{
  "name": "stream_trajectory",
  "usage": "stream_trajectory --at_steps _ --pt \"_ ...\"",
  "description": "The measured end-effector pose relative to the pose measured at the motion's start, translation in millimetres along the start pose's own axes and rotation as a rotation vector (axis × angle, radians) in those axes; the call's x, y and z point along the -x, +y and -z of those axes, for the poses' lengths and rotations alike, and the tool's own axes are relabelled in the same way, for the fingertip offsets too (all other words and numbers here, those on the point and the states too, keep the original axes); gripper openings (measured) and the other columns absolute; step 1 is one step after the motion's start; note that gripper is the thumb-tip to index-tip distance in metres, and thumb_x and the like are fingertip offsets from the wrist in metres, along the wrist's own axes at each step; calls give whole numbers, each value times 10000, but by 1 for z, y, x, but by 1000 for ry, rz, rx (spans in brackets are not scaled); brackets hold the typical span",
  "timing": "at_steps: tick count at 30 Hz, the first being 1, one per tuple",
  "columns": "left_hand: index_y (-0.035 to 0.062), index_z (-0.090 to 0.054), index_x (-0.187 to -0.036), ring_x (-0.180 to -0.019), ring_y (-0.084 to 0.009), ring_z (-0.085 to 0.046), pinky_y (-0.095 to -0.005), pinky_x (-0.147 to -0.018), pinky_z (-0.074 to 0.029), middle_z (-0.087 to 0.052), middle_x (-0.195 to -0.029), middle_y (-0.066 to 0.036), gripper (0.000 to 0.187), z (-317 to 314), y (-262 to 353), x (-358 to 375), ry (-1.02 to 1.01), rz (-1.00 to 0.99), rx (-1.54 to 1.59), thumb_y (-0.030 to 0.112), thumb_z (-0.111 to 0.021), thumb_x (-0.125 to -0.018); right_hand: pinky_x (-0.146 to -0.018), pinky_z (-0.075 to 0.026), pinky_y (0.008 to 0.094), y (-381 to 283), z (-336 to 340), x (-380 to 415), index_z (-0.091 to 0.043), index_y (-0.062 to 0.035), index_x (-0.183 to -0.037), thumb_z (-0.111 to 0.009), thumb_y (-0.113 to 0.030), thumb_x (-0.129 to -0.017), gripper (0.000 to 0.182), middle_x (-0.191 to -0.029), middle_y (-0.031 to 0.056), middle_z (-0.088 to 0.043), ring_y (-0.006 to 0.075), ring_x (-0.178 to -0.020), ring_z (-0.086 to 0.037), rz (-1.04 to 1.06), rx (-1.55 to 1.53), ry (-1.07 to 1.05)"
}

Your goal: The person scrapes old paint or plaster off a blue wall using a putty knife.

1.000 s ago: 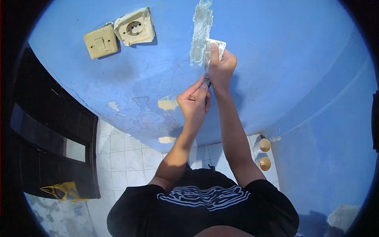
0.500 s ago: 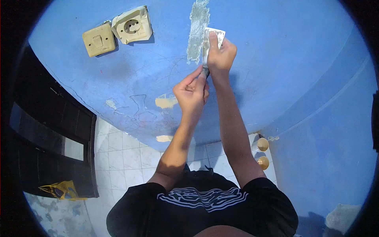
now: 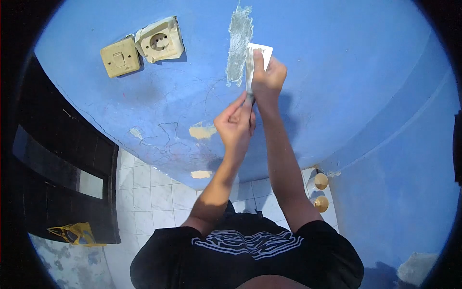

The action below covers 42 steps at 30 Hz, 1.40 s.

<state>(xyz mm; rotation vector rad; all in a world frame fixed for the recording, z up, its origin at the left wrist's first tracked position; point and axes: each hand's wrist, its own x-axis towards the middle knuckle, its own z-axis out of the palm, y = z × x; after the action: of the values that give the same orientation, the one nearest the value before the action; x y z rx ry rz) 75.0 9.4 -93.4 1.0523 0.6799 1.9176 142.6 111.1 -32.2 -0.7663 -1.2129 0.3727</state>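
Scraper (image 3: pixel 250 79), likely light and stiff: hold by handle (image 3: pixel 250 98), pinched in left hand (image 3: pixel 235 121); just beyond, pinched in right hand (image 3: pixel 269 78), card (image 3: pixel 264 50), likely thin and light.

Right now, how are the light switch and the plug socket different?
The light switch has a squarish button; the plug socket has a round hollow. The switch looks yellower, the socket paler. The switch's edges look straight, the socket's ragged. Both are on the blue wall.
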Motion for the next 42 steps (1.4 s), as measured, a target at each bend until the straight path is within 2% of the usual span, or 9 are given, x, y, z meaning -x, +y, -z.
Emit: stream_trajectory --at_steps 2,7,11,13,22,25,32,37,42 --pt "-61 -643 -1224 -415 -62 -451 -221 -354 -284 -618 -663 -57 309 3 -2 6 23 37 -5 82 -661 -950 -536 -417 258 2 -2 18 -701 43 -839 -610 -216 -994 315 -689 -1 -631 57 -629 -525 -141 -64 23" --pt "-59 -635 -1241 -419 -64 -458 -215 -364 -317 -609 -646 -47 318 -8 15 -11 -6 12 -7 76 -645 -953 -533 -417 261 -2 -4 -11 -701 50 -846 -603 -200 -991 305 -688 -6 -627 57 -628 -509 66 -94 -25" --pt "-56 -637 -1240 -415 -64 -458 -217 -363 -316 -606 -640 -49 319 -3 9 -9 -3 5 -20 79 -648 -951 -518 -406 260 -9 -3 -4 -687 46 -817 -603 -198 -992 312 -675 -9 -619 53 -617 -502 75 -12 -13" --pt "-47 -643 -1236 -412 -63 -451 -225 -360 -295 -607 -637 -53 316 8 5 7 40 94 -4 80 -661 -947 -489 -377 355 -6 -5 19 -597 15 -661 -618 -243 -961 397 -525 52 -532 69 -548 -427 -56 -21 80" --pt "-34 -664 -1215 -412 -64 -457 -217 -361 -307 -632 -659 -58 291 0 17 -17 -16 42 33 81 -657 -948 -484 -382 326 -9 -13 -10 -626 22 -673 -632 -213 -949 363 -527 29 -545 82 -521 -472 50 -104 97" --pt "-34 -665 -1214 -416 -63 -459 -220 -360 -300 -636 -668 -62 290 15 7 4 32 131 -25 83 -658 -949 -482 -377 323 4 -12 20 -633 27 -685 -628 -231 -961 378 -532 24 -550 66 -543 -450 -51 -107 117" --pt "-43 -650 -1232 -427 -61 -456 -223 -363 -310 -625 -677 -56 302 3 28 -20 -63 72 52 76 -648 -954 -505 -409 326 -14 -16 -10 -665 38 -730 -623 -234 -962 360 -558 35 -586 79 -544 -493 6 -89 115" --pt "-54 -639 -1237 -430 -62 -452 -225 -373 -317 -607 -665 -47 310 19 11 0 -34 156 17 84 -642 -960 -509 -408 330 2 -13 21 -656 42 -729 -624 -250 -971 380 -559 28 -581 73 -558 -470 -44 -114 143" --pt "-52 -635 -1243 -434 -64 -459 -219 -380 -328 -613 -675 -51 306 5 26 -16 -40 170 45 77 -632 -965 -509 -407 331 -11 -13 -3 -662 36 -732 -622 -243 -970 369 -575 23 -599 73 -561 -481 -33 -91 103"
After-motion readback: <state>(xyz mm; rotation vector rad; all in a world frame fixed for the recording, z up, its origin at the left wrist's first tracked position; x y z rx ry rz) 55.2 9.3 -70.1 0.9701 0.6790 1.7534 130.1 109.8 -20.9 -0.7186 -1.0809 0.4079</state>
